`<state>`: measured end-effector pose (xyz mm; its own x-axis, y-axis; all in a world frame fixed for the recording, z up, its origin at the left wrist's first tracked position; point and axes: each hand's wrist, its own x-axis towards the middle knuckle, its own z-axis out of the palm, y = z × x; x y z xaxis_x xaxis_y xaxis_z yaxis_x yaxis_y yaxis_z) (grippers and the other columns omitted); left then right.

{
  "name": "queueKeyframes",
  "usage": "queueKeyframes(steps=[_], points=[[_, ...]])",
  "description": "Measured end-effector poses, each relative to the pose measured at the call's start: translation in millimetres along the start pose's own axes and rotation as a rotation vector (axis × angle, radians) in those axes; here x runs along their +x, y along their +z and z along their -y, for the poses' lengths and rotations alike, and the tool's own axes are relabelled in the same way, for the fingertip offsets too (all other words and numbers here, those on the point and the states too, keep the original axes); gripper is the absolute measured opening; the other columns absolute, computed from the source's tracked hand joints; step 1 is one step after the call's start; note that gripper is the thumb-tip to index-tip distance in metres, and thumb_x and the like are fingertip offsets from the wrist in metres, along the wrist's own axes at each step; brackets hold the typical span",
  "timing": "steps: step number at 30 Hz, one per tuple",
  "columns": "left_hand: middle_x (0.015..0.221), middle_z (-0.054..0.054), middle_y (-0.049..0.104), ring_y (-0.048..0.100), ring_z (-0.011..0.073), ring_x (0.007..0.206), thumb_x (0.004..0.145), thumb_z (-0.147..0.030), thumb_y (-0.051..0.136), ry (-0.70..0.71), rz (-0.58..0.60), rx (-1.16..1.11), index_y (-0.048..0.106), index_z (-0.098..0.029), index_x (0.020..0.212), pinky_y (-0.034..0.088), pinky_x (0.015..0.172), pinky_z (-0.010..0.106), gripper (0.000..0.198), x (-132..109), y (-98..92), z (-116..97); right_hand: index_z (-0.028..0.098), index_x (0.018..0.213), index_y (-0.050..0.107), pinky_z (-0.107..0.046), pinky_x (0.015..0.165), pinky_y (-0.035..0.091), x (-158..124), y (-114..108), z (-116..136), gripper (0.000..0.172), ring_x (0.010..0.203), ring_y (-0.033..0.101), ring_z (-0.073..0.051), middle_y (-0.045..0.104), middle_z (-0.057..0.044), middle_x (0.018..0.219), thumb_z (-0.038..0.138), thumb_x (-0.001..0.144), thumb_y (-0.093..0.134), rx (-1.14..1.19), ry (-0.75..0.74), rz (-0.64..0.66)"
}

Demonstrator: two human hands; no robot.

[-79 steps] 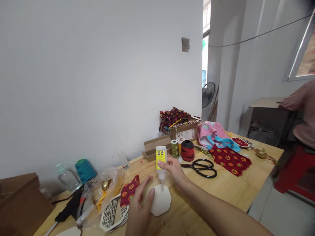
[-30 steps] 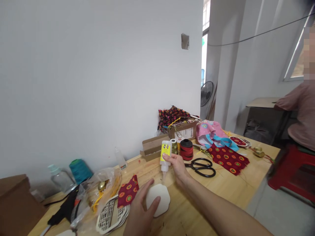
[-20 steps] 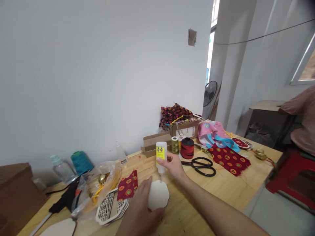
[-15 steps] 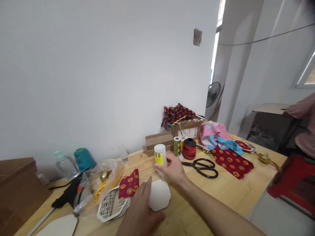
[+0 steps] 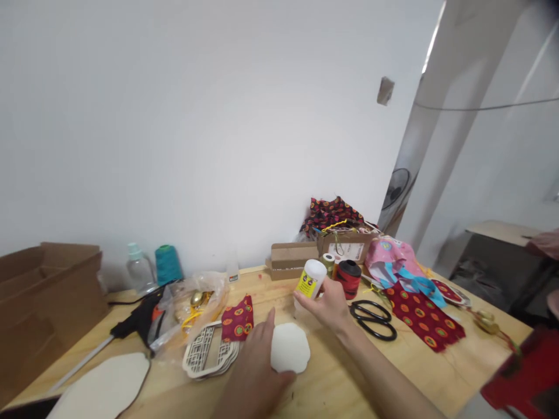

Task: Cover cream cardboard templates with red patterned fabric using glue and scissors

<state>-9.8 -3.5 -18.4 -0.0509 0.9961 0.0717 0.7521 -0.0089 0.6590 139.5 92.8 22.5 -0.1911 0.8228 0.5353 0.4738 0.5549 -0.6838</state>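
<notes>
Lifted clear, the glue bottle tilts in the right hand; left hand flat, pinning the white cutout's edge.

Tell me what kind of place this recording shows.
Probably a small craft or sewing workroom: a wooden table bears thread spools, black scissors, red patterned fabric and a glue gun.

A craft workshop: thread spools, scissors, fabric scraps and a glue gun crowd the wooden table.
</notes>
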Motion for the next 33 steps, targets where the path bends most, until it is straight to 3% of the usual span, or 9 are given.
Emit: queueKeyframes(steps=[4, 10, 14, 33], points=[[0.12, 0.013, 0.046, 0.037, 0.027, 0.112, 0.052, -0.026, 0.06, 0.024, -0.058, -0.002, 0.019, -0.01, 0.133, 0.025, 0.095, 0.036, 0.092, 3, 7.2, 4, 0.019, 0.065, 0.052, -0.025, 0.044, 0.037, -2, 6, 3, 0.03, 0.048, 0.054, -0.017, 0.062, -0.003, 0.057, 0.046, 0.061, 0.064, -0.077, -0.046, 0.007], [0.124, 0.013, 0.044, 0.032, 0.0283, 0.117, 0.05, -0.026, 0.062, 0.038, -0.01, -0.035, 0.022, -0.011, 0.132, 0.022, 0.097, 0.036, 0.093, 3, 4.1, 6, 0.019, 0.065, 0.05, -0.025, 0.042, 0.039, -8, 17, -4, 0.029, 0.047, 0.056, -0.018, 0.063, -0.004, 0.056, 0.046, 0.064, 0.061, -0.093, -0.013, -0.003], [0.12, 0.014, 0.046, 0.038, 0.0267, 0.11, 0.049, -0.023, 0.061, 0.038, -0.011, -0.092, 0.015, -0.008, 0.134, 0.027, 0.094, 0.036, 0.097, 2, 1.6, 6, 0.019, 0.067, 0.051, -0.026, 0.045, 0.042, -10, 17, -9, 0.03, 0.05, 0.058, -0.019, 0.065, -0.005, 0.06, 0.047, 0.064, 0.061, -0.084, 0.006, 0.011], [0.116, 0.012, 0.048, 0.036, 0.0268, 0.11, 0.049, -0.024, 0.062, 0.028, 0.012, -0.062, 0.018, -0.011, 0.133, 0.025, 0.095, 0.036, 0.096, 5, 2.2, 7, 0.017, 0.066, 0.053, -0.026, 0.045, 0.042, -8, 15, -12, 0.031, 0.05, 0.059, -0.019, 0.065, -0.007, 0.06, 0.048, 0.064, 0.061, -0.073, 0.031, -0.039]])
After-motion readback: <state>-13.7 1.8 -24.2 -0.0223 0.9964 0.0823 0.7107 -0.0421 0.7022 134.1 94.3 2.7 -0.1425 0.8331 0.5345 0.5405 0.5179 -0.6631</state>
